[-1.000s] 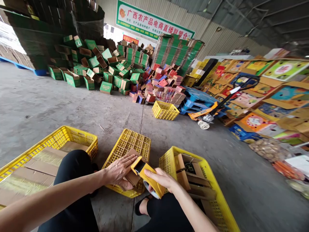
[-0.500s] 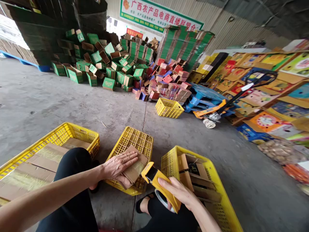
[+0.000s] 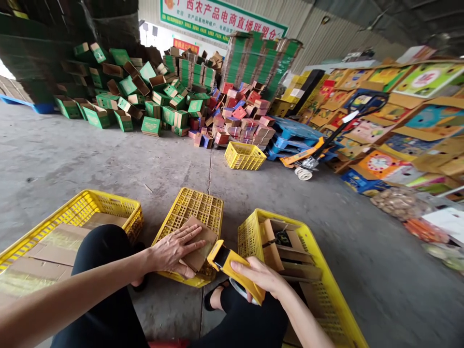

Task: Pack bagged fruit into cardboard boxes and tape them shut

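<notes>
Flat on top of a small cardboard box (image 3: 201,238) lies my left hand (image 3: 174,252), open, fingers spread and thumb near the box's front edge. The box rests on an upturned yellow crate (image 3: 188,205) between my knees. My right hand (image 3: 259,276) is wrapped round the yellow tape dispenser (image 3: 235,270), whose roll shows underneath. The dispenser's head is close to the box's right edge; whether it touches, I cannot tell. Right of it, a yellow crate (image 3: 250,237) contains open cardboard boxes (image 3: 290,246). In the left yellow crate (image 3: 119,199) lie taped boxes (image 3: 43,263).
Farther off, another yellow crate (image 3: 245,157) stands on the concrete floor. Behind it are heaps of green boxes (image 3: 150,125) and red boxes (image 3: 235,123). A pallet jack (image 3: 308,157) stands by blue pallets (image 3: 293,130), with stacked fruit cartons (image 3: 391,130) on the right.
The view has turned slightly right, so the background sits farther left. My left hand's fingers have spread wider on the box. The tape dispenser remains in my right hand beside the box.
</notes>
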